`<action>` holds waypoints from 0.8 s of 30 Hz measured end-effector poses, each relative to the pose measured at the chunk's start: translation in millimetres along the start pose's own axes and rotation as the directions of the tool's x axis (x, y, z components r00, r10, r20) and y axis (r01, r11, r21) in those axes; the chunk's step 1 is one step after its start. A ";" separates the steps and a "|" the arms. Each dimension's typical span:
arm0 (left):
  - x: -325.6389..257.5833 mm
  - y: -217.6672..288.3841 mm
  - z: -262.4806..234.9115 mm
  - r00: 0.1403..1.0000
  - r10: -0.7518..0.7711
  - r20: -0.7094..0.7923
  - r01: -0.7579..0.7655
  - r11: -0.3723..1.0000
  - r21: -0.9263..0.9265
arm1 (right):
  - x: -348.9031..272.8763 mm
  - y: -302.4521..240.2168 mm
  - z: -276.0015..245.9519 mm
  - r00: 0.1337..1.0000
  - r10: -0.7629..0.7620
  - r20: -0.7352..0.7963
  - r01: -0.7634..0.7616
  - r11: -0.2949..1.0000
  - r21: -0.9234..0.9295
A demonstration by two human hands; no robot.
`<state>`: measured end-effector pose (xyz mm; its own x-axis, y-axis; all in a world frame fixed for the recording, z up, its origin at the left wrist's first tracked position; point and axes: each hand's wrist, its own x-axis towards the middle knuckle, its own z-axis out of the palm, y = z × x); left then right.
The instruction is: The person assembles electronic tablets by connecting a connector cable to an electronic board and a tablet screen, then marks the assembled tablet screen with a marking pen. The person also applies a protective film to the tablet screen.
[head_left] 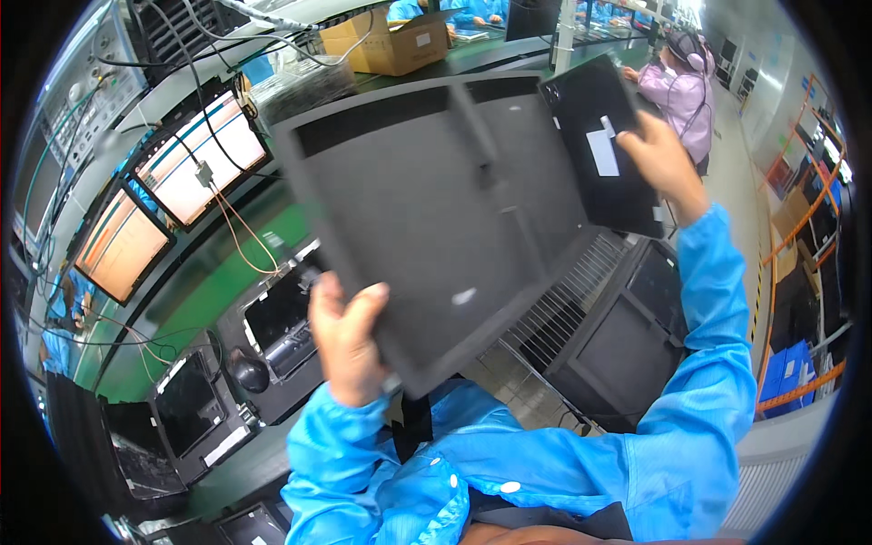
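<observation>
My left hand (346,338) grips the lower left edge of a large dark grey moulded tray (436,209), held up and tilted in front of me. My right hand (661,162) holds a black flat tablet-like panel (599,150) with a white label, just past the tray's upper right corner. Both sleeves are bright blue.
Two lit orange-white screens (195,154) and cables lie on the green bench (195,291) at left, with dark devices (282,322) near its front edge. A stack of dark trays (627,336) sits below right. A cardboard box (391,44) stands behind; another person in pink (686,91) is at back right.
</observation>
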<state>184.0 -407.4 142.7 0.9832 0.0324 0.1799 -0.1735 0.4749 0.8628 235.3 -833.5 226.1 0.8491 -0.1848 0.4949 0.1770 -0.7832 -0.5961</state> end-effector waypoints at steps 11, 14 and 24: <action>-189.8 107.3 -170.3 0.859 0.185 -0.478 -0.113 0.978 0.176 | 120.7 19.4 44.5 0.949 -0.312 0.055 0.299 0.826 -0.477; -230.9 120.7 -194.5 0.846 0.225 -0.482 -0.148 0.970 0.193 | 116.9 37.0 115.9 0.984 -0.089 0.154 0.169 0.734 -0.658; -448.0 145.4 -253.7 0.592 0.119 -0.797 -0.222 0.975 -0.020 | 115.1 135.2 253.0 0.900 -0.238 0.365 0.435 0.448 -0.781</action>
<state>-267.1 -129.7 67.7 0.6073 0.7766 -0.1678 -0.3867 0.4734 0.7914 482.9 -810.4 42.5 0.9037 0.2371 0.3566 0.0602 -0.8948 0.4424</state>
